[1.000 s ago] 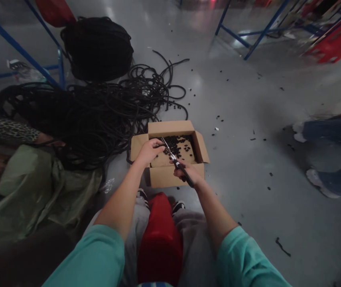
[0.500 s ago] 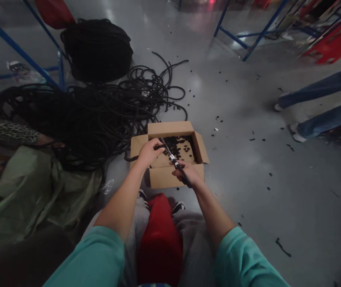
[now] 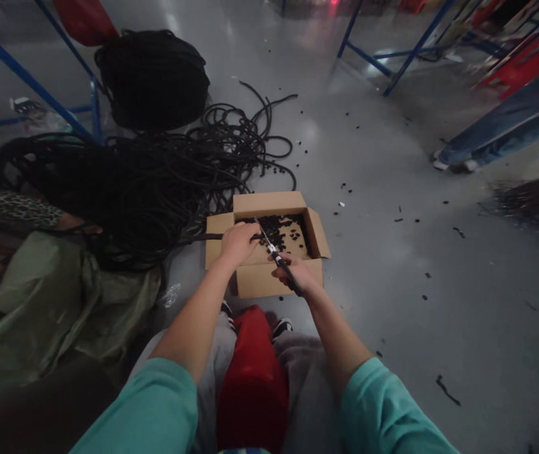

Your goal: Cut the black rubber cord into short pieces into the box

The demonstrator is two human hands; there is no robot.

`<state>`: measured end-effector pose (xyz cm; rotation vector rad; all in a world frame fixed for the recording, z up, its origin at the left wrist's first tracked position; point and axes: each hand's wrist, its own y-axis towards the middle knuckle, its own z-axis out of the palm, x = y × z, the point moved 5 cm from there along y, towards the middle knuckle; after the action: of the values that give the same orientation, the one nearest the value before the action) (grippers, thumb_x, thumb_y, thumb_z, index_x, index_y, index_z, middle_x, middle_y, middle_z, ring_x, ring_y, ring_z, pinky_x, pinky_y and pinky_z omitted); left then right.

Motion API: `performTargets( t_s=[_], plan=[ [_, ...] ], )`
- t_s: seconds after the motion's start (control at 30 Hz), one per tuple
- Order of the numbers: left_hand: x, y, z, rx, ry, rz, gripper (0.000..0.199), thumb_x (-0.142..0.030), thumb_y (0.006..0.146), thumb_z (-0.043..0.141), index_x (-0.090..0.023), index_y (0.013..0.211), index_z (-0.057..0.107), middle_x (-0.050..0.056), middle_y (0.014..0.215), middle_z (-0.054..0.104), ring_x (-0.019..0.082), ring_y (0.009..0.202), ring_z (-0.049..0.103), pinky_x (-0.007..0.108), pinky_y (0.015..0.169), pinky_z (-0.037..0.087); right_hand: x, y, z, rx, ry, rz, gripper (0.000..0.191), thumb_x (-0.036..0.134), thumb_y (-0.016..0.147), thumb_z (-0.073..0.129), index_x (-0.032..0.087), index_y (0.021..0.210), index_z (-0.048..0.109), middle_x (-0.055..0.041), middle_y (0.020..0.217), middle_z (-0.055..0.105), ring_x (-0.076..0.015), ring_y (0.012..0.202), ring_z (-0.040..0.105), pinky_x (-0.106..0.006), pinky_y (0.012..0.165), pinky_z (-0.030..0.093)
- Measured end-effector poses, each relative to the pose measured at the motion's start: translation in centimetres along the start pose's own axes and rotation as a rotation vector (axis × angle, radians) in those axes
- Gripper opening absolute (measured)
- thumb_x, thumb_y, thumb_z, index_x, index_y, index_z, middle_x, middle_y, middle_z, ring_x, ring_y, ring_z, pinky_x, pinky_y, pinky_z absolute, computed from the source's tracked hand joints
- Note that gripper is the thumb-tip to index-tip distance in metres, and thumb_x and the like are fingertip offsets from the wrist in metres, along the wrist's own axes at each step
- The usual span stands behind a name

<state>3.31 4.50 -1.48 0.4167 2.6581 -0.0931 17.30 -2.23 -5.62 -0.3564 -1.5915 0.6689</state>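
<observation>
The black cord (image 3: 200, 237) has just straightened: a moment ago it sagged in a bend by the left flap of the cardboard box (image 3: 265, 282), and now it runs nearly level over that flap into my left hand (image 3: 239, 243). My left hand has turned a little flatter over it, and a short end now sticks out past my fingers towards the scissors (image 3: 284, 266). That puts the cord's end close by the blades, though I can't tell whether they touch it or how wide they stand.

My left hand pinches the cord between thumb and fingers. My right hand (image 3: 301, 274) is wrapped around the scissors' dark handles, lower and to the right, with the blades slanting up and left towards my left fingertips. Both hands are over the box, where small black pieces (image 3: 276, 230) lie scattered beneath.

So the cord lies in and to the left of my left hand, its end between my two hands and above the box. Further back on the left is a tangled pile of cord (image 3: 127, 170). On the right, a person's legs (image 3: 510, 135) have shifted closer together.
</observation>
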Motion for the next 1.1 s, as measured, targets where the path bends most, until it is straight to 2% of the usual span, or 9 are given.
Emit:
performTargets(
  t_s=[0.23, 0.37, 0.53, 0.73, 0.8, 0.93, 1.0, 1.1],
  plan=[
    [-0.3, 0.0, 0.2, 0.021, 0.088, 0.037, 0.013, -0.017, 0.07, 0.054, -0.023, 0.081, 0.057, 0.004, 0.085, 0.062, 0.022, 0.089, 0.05, 0.03, 0.069, 0.035, 0.1, 0.2, -0.2, -0.049, -0.03, -0.017, 0.043, 0.01, 0.047, 0.053, 0.014, 0.089, 0.06, 0.0097, 0.037, 0.038, -0.0052, 0.033, 0.033, -0.019, 0.036, 0.024],
    [0.0, 0.0, 0.6, 0.01, 0.072, 0.005, 0.012, -0.017, 0.07, 0.055, -0.023, 0.08, 0.057, 0.005, 0.086, 0.063, 0.022, 0.087, 0.052, 0.03, 0.068, 0.035, -0.3, 0.4, 0.0, -0.042, -0.025, -0.001, 0.043, 0.012, 0.047, 0.054, 0.014, 0.089, 0.06, 0.0099, 0.035, 0.038, -0.0058, 0.031, 0.033, -0.019, 0.035, 0.023],
    [1.4, 0.0, 0.9, -0.022, -0.151, -0.156, 0.016, -0.021, 0.068, 0.057, -0.023, 0.083, 0.056, 0.002, 0.089, 0.063, 0.019, 0.082, 0.055, 0.028, 0.066, 0.036, -0.6, 0.4, -0.1, -0.047, 0.059, -0.026, 0.043, 0.016, 0.048, 0.056, 0.014, 0.092, 0.057, 0.0102, 0.036, 0.038, -0.006, 0.032, 0.034, -0.019, 0.034, 0.024],
    [2.5, 0.6, 1.2, -0.074, -0.447, -0.179, 0.012, -0.023, 0.064, 0.059, -0.017, 0.073, 0.054, 0.001, 0.075, 0.057, 0.014, 0.072, 0.051, 0.025, 0.067, 0.038, -0.7, 0.3, -0.3, -0.054, 0.198, -0.007, 0.046, 0.017, 0.048, 0.058, 0.015, 0.094, 0.053, 0.0094, 0.044, 0.042, -0.0061, 0.039, 0.039, -0.019, 0.04, 0.028],
    [2.7, 0.7, 1.7, -0.049, -0.583, -0.193, 0.014, -0.027, 0.065, 0.058, -0.015, 0.072, 0.055, 0.0, 0.069, 0.055, 0.012, 0.066, 0.05, 0.024, 0.063, 0.038, -0.8, 0.3, -0.3, -0.051, 0.232, 0.022, 0.051, 0.017, 0.047, 0.059, 0.016, 0.098, 0.052, 0.0078, 0.05, 0.048, -0.0057, 0.043, 0.042, -0.018, 0.043, 0.029],
    [2.7, 0.6, 2.7, 0.058, -0.873, -0.257, 0.027, -0.034, 0.068, 0.055, -0.012, 0.085, 0.058, -0.001, 0.061, 0.052, 0.009, 0.052, 0.046, 0.022, 0.053, 0.037, -1.0, 0.5, -0.2, -0.051, 0.275, 0.054, 0.053, 0.019, 0.047, 0.06, 0.017, 0.1, 0.049, 0.0062, 0.055, 0.051, -0.0069, 0.047, 0.045, -0.019, 0.044, 0.029],
    [2.5, 0.6, 2.6, 0.068, -0.875, -0.254, 0.029, -0.037, 0.07, 0.054, -0.012, 0.084, 0.058, -0.001, 0.059, 0.051, 0.009, 0.051, 0.046, 0.022, 0.052, 0.037, -0.9, 0.7, -0.1, -0.035, 0.311, 0.044, 0.052, 0.021, 0.047, 0.06, 0.016, 0.098, 0.048, 0.0064, 0.052, 0.05, -0.0074, 0.046, 0.045, -0.019, 0.044, 0.028],
    [2.5, 0.5, 1.9, 0.007, -0.784, -0.245, 0.026, -0.037, 0.072, 0.053, -0.012, 0.075, 0.059, 0.001, 0.064, 0.053, 0.011, 0.061, 0.048, 0.022, 0.057, 0.038, -0.9, 0.8, 0.1, -0.038, 0.357, 0.026, 0.052, 0.022, 0.047, 0.061, 0.016, 0.096, 0.047, 0.0062, 0.051, 0.05, -0.0068, 0.044, 0.043, -0.019, 0.043, 0.026]
  ],
)
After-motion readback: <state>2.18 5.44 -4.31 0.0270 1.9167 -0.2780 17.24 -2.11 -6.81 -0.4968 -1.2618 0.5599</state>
